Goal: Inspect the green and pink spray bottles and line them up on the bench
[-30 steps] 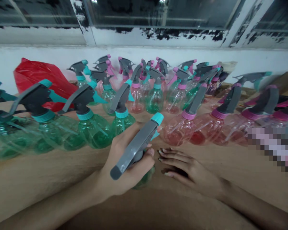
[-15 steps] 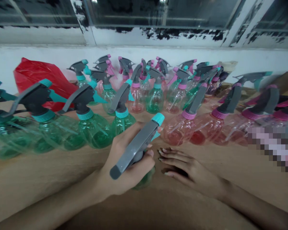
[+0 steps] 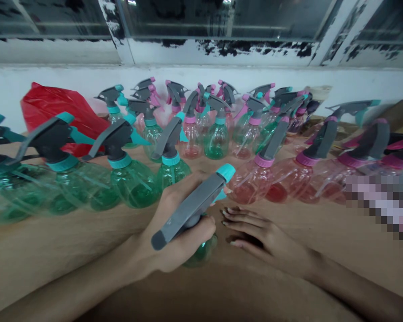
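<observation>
My left hand [image 3: 177, 237] is wrapped round the neck of a green spray bottle [image 3: 195, 205] with a grey trigger head and a teal nozzle. The nozzle points up and to the right, away from me; most of the bottle's body is hidden under the hand. Just to the right, my right hand [image 3: 255, 230] rests on the brown tabletop [image 3: 242, 286], fingers stretched out and empty. Beyond the left hand stands another green spray bottle [image 3: 173, 172], and beyond the right hand a pink spray bottle [image 3: 250, 183].
Several green bottles [image 3: 134, 188] line the left side and several pink ones [image 3: 289, 181] the right. Mixed bottles [image 3: 216, 138] stand farther back. A red plastic bag [image 3: 58, 107] lies by the white wall [image 3: 67, 76]. At the far right there is a blurred-out patch [image 3: 386, 205].
The held spray bottle's head has turned slightly, its nozzle shifting a little to the right. My right hand has stayed put.
</observation>
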The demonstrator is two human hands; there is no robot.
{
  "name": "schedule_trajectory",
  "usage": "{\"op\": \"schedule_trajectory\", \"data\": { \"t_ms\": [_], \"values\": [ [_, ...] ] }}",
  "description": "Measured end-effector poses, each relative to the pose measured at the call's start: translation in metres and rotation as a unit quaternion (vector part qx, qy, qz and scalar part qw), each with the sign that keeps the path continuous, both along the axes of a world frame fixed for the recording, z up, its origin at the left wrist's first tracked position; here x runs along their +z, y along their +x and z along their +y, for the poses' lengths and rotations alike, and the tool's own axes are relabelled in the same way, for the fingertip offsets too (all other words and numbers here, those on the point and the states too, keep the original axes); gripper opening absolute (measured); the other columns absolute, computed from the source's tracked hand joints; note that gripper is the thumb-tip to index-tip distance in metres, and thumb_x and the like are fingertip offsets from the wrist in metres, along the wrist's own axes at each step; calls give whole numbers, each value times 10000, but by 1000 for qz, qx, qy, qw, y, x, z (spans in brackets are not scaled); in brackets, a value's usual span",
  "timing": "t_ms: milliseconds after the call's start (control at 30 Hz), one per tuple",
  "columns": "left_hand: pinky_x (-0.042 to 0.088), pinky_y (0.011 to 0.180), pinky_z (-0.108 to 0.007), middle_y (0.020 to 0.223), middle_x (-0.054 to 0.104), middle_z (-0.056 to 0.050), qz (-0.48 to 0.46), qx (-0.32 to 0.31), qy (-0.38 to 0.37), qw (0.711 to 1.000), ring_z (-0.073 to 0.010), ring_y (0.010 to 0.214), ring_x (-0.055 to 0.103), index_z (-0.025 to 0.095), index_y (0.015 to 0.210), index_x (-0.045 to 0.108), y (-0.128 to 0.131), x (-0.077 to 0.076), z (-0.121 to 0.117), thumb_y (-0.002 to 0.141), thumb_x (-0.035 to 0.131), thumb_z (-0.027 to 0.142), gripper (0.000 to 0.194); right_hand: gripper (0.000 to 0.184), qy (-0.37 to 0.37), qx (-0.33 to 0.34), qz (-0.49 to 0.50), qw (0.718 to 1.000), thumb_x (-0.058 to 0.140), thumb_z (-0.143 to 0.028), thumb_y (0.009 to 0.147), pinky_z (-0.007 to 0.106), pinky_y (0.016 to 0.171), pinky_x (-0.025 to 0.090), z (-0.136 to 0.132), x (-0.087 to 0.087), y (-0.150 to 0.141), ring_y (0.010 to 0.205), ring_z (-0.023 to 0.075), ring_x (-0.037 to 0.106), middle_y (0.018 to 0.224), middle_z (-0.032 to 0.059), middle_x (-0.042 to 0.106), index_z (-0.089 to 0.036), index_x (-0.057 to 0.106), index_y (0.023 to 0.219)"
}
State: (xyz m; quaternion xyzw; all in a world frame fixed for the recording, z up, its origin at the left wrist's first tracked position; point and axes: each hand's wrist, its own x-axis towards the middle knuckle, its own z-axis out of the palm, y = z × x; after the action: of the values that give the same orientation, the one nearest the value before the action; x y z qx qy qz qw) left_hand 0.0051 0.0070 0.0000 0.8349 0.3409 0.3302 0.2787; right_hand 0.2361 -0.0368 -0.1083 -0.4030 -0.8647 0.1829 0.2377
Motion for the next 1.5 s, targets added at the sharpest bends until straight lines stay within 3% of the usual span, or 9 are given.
{"op": "schedule_trajectory", "data": {
  "t_ms": [267,467,900,1200,1367,1500],
  "values": [
    [492,520,-314,652,557,26,-9,20,3,1000,-176,549,519,273,701,460,4,9,-1,668,452,182,98,358,-3,1,2,1000,536,-318,930,446,1091,384,0,0,0,1299,206,453,1354,42,556,-251,539,1282],
    [518,654,-315,771,577,17,-38,16,13,999,-169,642,575,270,858,534,4,4,-3,695,485,148,210,336,-8,3,-8,1000,531,-323,932,432,1100,373,0,2,0,1307,202,443,1358,51,551,-230,567,1253],
    [536,734,-300,882,619,-7,-23,30,30,999,-170,738,632,246,871,520,1,-5,-4,756,502,165,142,347,-1,5,-3,1000,529,-318,934,445,1094,380,0,-1,1,1305,205,446,1358,54,551,-232,545,1269],
    [526,649,-301,790,618,8,-45,41,23,998,-166,643,608,252,854,547,6,-2,-3,709,505,160,176,358,0,2,12,1000,546,-314,923,451,1083,392,0,-1,0,1290,209,465,1338,49,570,-254,545,1275],
    [526,666,-291,808,595,11,-60,28,9,998,-167,697,626,265,946,564,6,-2,-4,695,497,116,299,348,-5,2,-5,1000,526,-324,933,444,1098,373,0,1,0,1308,204,442,1357,49,552,-236,546,1270],
    [534,696,-294,844,609,8,-42,27,6,999,-168,725,642,280,964,571,5,-4,-4,726,501,128,291,358,-1,1,4,1000,536,-321,928,439,1091,383,0,1,0,1303,209,450,1353,55,555,-241,546,1276]
  ]
}}
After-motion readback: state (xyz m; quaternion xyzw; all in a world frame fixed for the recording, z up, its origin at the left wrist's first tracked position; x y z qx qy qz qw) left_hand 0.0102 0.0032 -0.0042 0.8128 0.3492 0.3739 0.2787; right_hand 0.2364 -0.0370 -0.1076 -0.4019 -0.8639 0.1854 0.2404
